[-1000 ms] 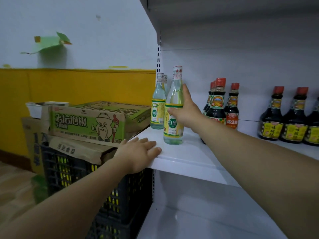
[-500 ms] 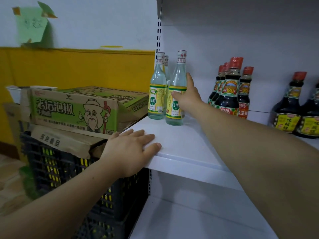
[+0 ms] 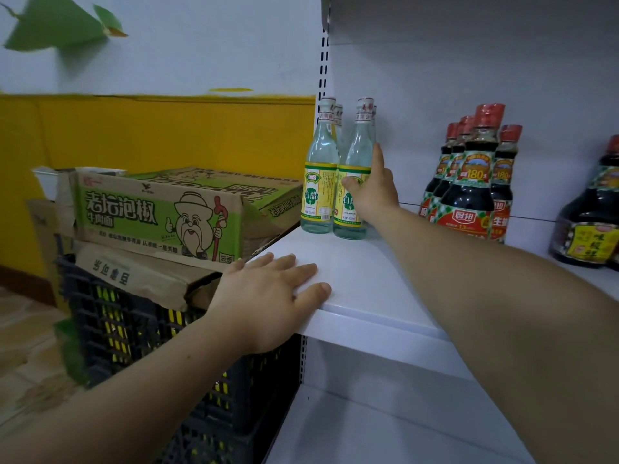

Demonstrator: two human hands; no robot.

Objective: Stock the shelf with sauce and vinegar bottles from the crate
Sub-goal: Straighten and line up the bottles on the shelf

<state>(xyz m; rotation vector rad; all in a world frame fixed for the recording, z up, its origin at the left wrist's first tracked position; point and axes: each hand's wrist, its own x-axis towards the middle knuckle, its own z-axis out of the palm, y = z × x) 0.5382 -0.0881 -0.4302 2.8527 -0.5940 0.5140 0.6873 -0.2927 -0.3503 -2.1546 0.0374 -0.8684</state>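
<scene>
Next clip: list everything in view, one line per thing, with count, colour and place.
vinegar bottles: at least four, clear glass with yellow-green labels, left end of the shelf
sauce bottles: at least four, dark with red caps, mid-shelf; more at the right edge
shelf: one, white, under the bottles
cardboard box: one, green print, left of the shelf
crate: at least one, black, beneath the cardboard
paper scrap: one, green, on the wall, top left
left hand: flat on the shelf's front edge
right hand: holds the front right vinegar bottle
</scene>
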